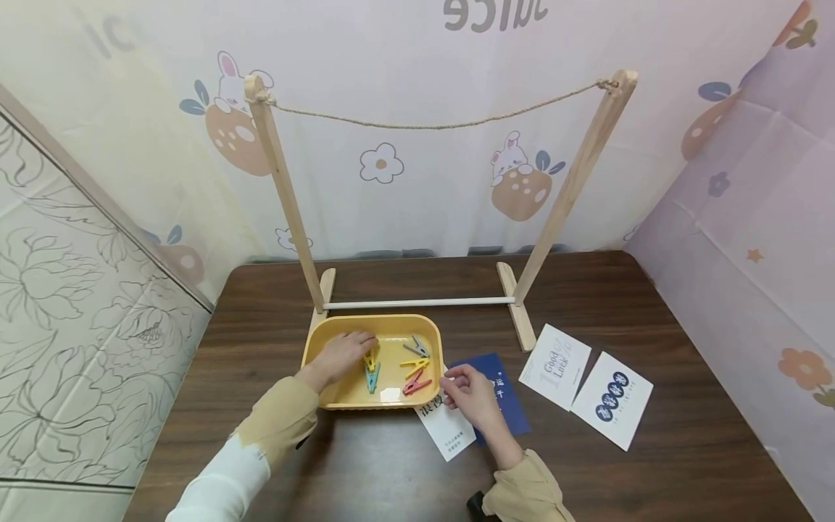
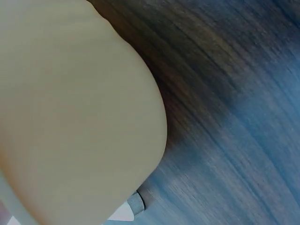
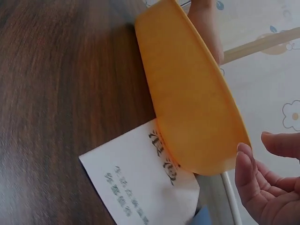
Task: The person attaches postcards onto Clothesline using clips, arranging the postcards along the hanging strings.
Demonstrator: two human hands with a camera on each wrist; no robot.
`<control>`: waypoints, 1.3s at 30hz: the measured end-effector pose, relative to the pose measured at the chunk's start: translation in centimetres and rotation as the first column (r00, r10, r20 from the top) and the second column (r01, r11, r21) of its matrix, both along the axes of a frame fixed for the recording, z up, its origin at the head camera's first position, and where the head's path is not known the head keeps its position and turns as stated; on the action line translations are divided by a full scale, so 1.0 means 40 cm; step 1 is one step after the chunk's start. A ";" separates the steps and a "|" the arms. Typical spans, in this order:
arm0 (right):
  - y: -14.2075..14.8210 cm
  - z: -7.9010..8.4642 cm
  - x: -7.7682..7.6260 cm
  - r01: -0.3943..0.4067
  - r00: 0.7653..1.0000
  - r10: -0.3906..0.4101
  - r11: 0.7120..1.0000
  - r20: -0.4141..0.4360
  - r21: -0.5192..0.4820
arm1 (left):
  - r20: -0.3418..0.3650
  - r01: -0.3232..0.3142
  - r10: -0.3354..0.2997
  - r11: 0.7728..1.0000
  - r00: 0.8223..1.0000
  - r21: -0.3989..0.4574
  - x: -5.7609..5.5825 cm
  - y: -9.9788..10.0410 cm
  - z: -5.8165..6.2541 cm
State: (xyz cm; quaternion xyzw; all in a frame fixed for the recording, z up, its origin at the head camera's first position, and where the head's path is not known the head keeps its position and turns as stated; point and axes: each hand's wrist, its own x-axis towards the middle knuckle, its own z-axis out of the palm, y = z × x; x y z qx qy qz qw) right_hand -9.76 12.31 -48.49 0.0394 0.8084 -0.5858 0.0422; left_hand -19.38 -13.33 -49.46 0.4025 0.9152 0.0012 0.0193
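My left hand (image 1: 343, 354) reaches into the yellow plastic tray (image 1: 427, 330), its fingertips right at a yellow clothespin (image 1: 370, 360). The thumb side is hidden, so I cannot tell whether it pinches that clothespin. A teal clothespin (image 1: 372, 378) lies just below. Toward the tray's right side are a grey clothespin (image 1: 420, 346), another yellow one and a red clothespin (image 1: 416, 384). My right hand (image 1: 471, 394) is beside the tray's right rim, fingers loosely bent and holding nothing. In the right wrist view, thumb and fingers stand apart near the tray wall (image 3: 187, 93).
A white card (image 1: 450, 431) and a dark blue card (image 1: 512, 399) lie beneath my right hand. Two more white cards, a "Good Luck" card (image 1: 557, 367) and a card with blue lettering (image 1: 613, 401), lie further right. Behind stands a wooden frame (image 1: 567, 196) with a rope (image 1: 437, 127) strung across.
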 end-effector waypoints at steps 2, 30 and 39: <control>-0.004 -0.002 0.000 0.004 1.000 -0.004 1.000 0.010 0.001 | -0.002 0.011 -0.011 1.000 1.000 -0.010 -0.003 0.002 0.000; -0.013 0.005 0.008 0.034 0.993 -0.015 0.984 0.113 -0.172 | -0.075 0.050 -0.057 0.994 0.996 -0.097 -0.018 0.007 -0.008; -0.010 -0.021 0.001 0.048 0.994 -0.032 0.987 0.104 -0.152 | -0.100 0.076 -0.083 0.995 0.991 -0.071 -0.020 -0.003 -0.014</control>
